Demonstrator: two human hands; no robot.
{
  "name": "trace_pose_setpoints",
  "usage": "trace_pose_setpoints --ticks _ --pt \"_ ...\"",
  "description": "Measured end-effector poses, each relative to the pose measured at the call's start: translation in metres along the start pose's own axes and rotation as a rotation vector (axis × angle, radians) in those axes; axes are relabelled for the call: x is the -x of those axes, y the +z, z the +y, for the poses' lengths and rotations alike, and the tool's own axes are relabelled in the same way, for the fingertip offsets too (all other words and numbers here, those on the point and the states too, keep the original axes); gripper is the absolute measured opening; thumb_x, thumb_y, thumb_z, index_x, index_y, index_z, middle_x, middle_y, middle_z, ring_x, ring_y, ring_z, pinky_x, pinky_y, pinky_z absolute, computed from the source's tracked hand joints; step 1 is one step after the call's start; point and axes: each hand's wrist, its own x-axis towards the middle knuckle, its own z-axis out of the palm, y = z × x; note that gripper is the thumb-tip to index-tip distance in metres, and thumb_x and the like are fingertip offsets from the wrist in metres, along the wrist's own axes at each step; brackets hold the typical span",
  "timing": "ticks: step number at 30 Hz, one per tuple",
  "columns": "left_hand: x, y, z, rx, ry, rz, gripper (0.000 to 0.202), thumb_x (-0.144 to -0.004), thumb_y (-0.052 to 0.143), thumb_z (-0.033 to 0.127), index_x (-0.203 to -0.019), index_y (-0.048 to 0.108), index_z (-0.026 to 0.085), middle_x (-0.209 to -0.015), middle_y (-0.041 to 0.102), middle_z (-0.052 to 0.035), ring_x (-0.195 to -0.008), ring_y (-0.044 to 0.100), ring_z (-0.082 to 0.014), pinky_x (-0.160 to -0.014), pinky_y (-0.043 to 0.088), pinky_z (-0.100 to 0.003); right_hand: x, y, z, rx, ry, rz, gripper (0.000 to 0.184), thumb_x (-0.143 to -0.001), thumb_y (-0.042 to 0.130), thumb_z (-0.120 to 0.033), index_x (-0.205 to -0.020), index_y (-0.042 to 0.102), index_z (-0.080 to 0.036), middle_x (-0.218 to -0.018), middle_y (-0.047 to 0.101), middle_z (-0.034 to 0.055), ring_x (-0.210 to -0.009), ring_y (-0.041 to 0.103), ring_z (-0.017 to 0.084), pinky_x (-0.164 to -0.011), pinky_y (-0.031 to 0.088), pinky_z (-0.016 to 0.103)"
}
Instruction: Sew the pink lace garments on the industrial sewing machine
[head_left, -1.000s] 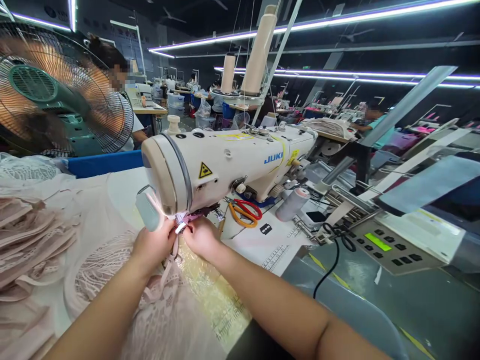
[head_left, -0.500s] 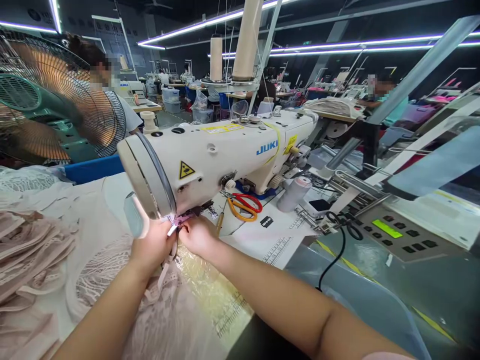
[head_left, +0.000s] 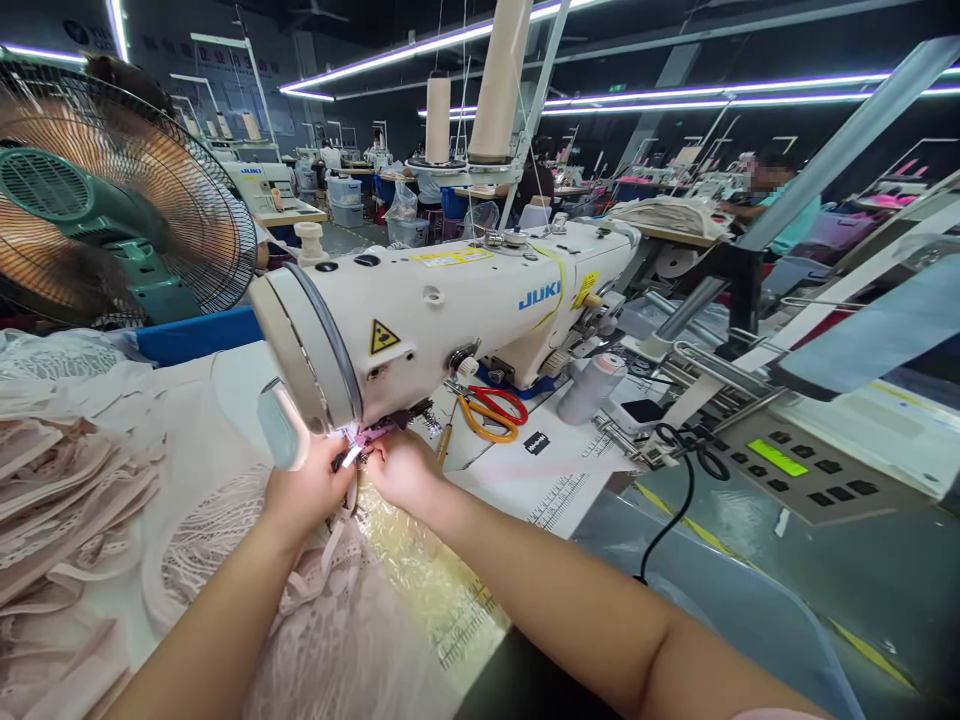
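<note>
Both my hands sit under the head of a white JUKI sewing machine [head_left: 450, 310], at its needle. My left hand [head_left: 304, 495] pinches a pale pink lace garment [head_left: 330, 620] and its strap just left of the presser foot. My right hand [head_left: 401, 470] presses the same fabric from the right, its fingers curled and partly hidden by the machine head. The lace spreads toward me over a clear plastic sheet on the table.
A stack of pink lace pieces [head_left: 60, 500] lies at the left. A running fan [head_left: 112, 200] stands behind it. Orange-and-red scissors [head_left: 491, 410], a thread cone [head_left: 592, 385] and a control panel [head_left: 795, 470] sit right of the machine. Other people work at the far benches.
The view has shifted slightly. My hands have stayed at the needle, nudging the lace. The person behind the fan has dropped mostly out of sight.
</note>
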Motion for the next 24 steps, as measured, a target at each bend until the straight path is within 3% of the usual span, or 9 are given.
trace_pose_setpoints --ticks 8,24 --pt "0.0013 -0.0051 0.0019 0.038 -0.146 -0.114 0.023 -0.074 0.038 0.037 -0.071 0.056 0.023 -0.073 0.059 -0.0015 -0.07 0.055 -0.0186 -0.058 0.037 -0.026 -0.001 -0.0005 0.0012 -0.004 -0.054 -0.007 0.027 -0.08 0.045 -0.015 -0.093 0.069 -0.018 -0.1 0.067 0.0058 -0.09 0.061 0.018 -0.08 0.045 0.026" --pt "0.0005 0.0 -0.007 0.09 -0.075 -0.107 0.024 -0.075 0.038 0.035 -0.08 0.06 0.024 -0.077 0.062 -0.001 -0.08 0.058 -0.0199 -0.069 0.042 -0.026 -0.004 0.0011 0.0013 0.013 -0.081 -0.004 0.029 -0.078 0.044 -0.01 -0.092 0.07 -0.016 -0.095 0.069 0.0062 -0.093 0.06 0.018 -0.079 0.043 0.023"
